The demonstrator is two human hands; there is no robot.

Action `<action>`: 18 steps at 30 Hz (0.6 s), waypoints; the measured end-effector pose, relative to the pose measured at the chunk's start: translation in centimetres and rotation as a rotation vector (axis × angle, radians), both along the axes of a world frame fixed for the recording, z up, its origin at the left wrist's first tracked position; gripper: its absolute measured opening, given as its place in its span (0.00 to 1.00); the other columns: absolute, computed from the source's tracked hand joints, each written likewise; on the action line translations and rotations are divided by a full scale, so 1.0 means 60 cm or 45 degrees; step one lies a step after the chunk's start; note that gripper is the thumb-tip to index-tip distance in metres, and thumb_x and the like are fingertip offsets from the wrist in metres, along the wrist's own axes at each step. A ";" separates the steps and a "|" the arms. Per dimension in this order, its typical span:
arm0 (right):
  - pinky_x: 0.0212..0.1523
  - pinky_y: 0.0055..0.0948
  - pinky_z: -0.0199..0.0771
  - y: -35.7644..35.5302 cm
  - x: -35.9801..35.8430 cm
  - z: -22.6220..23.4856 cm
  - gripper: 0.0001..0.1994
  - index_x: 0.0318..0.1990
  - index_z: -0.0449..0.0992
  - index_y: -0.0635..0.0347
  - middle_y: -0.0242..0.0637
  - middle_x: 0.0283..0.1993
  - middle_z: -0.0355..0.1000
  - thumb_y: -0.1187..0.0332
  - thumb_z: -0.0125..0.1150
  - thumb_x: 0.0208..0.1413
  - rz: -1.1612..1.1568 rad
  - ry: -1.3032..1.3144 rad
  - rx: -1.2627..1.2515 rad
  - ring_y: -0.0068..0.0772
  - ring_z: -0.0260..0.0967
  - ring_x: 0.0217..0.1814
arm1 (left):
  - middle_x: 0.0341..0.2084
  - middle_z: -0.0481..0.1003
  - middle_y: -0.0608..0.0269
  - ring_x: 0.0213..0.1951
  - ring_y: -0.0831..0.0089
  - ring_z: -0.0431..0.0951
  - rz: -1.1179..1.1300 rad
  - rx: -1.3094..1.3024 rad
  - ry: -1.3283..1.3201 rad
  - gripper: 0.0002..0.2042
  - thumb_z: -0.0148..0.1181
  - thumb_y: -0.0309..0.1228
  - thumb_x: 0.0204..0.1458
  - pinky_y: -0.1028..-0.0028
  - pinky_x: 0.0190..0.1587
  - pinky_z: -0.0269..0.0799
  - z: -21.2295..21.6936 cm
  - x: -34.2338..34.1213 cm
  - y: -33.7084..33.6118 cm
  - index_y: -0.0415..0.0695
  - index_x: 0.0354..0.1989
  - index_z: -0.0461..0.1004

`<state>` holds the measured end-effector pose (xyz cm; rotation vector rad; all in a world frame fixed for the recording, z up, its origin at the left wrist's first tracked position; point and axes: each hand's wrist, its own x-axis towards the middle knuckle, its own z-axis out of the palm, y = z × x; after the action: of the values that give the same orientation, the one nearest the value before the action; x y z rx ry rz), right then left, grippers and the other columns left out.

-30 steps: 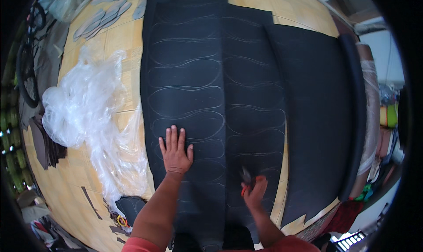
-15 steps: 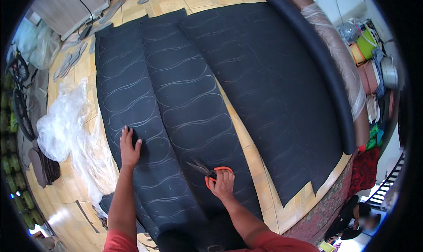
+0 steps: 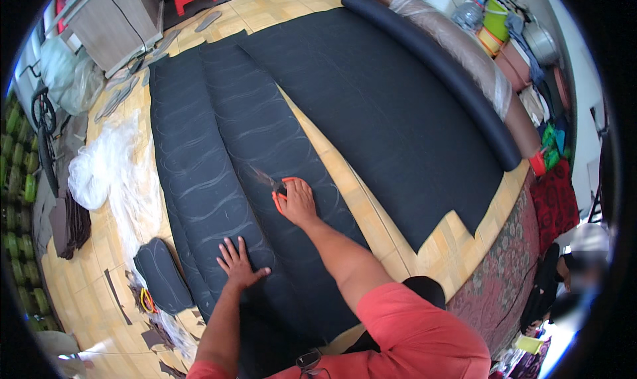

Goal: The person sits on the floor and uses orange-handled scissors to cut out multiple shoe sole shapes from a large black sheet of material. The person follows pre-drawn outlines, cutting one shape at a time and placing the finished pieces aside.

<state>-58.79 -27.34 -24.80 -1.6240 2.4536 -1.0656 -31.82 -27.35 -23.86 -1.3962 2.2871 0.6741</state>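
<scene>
Pale curved outlines, shaped like shoe soles, are traced in rows on the black sheet material. It lies in a left strip (image 3: 189, 173), a middle strip (image 3: 255, 117) and a wider right piece (image 3: 378, 107). My left hand (image 3: 240, 266) rests on the left strip near its inner edge, palm down with fingers spread. Over the middle strip my right hand (image 3: 298, 204) grips a pair of scissors (image 3: 277, 196) by the orange handles. Their dark blades point away to the left and look parted, though blurred. A tapering gap of tiled floor separates the middle strip from the right piece.
A black roll (image 3: 438, 77) and a plastic-wrapped brown roll (image 3: 458, 47) border the far right. Crumpled clear plastic (image 3: 109, 170), stacked black sole-shaped pieces (image 3: 162, 276) and dark scraps lie left. A patterned rug (image 3: 497, 259) and another person (image 3: 547, 289) are at right.
My right hand has carried the scissors farther forward over the middle strip. My left hand has come nearer my body and toward the left strip's inner edge. The view has shifted.
</scene>
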 end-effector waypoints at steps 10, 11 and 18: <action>0.48 0.44 0.71 0.307 -0.164 0.343 0.20 0.46 0.72 0.66 0.51 0.43 0.71 0.57 0.60 0.55 0.129 0.065 0.324 0.51 0.71 0.48 | 0.70 0.17 0.44 0.70 0.44 0.16 0.030 0.058 0.024 0.67 0.67 0.66 0.33 0.36 0.65 0.23 0.007 -0.014 0.006 0.53 0.72 0.23; 0.47 0.41 0.73 0.344 -0.169 0.383 0.21 0.47 0.73 0.65 0.49 0.41 0.72 0.55 0.61 0.55 0.060 0.059 0.343 0.51 0.72 0.45 | 0.70 0.17 0.44 0.70 0.44 0.16 0.054 0.072 0.017 0.66 0.66 0.67 0.34 0.36 0.65 0.22 0.003 -0.003 0.004 0.54 0.72 0.23; 0.37 0.44 0.71 0.635 -0.224 0.397 0.24 0.38 0.65 0.63 0.52 0.33 0.73 0.51 0.67 0.50 -0.474 -0.022 0.285 0.55 0.74 0.37 | 0.61 0.61 0.36 0.66 0.48 0.57 0.034 -0.182 0.425 0.34 0.62 0.54 0.49 0.54 0.65 0.54 -0.077 0.044 -0.089 0.36 0.54 0.71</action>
<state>-72.23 10.77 -0.95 -1.1204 2.8116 -0.7850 -29.20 -32.68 -28.51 -1.4739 2.6233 0.8196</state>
